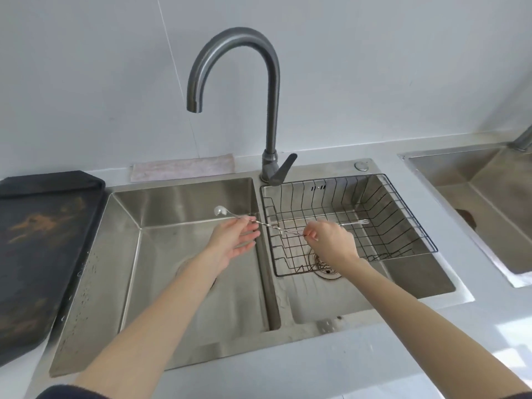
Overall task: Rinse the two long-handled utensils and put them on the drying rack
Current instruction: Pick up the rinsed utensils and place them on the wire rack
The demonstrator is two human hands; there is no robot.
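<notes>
A long-handled spoon point(220, 211) with a twisted shaft hangs over the back of the left basin point(161, 254). My left hand point(233, 240) pinches its shaft between thumb and forefinger, with the other fingers spread. The shaft's far end reaches the fingertips of my right hand point(331, 243). That hand is closed on a long-handled fork point(358, 223), whose tines point right inside the black wire drying rack point(403, 203) in the right basin. I cannot tell whether my right hand also grips the spoon's end.
The grey faucet point(270, 116) arches over the left basin with no water running. A pink cloth point(181, 169) lies behind the sink. A dark board point(43, 240) covers the left counter. A second sink point(489, 197) is at the right.
</notes>
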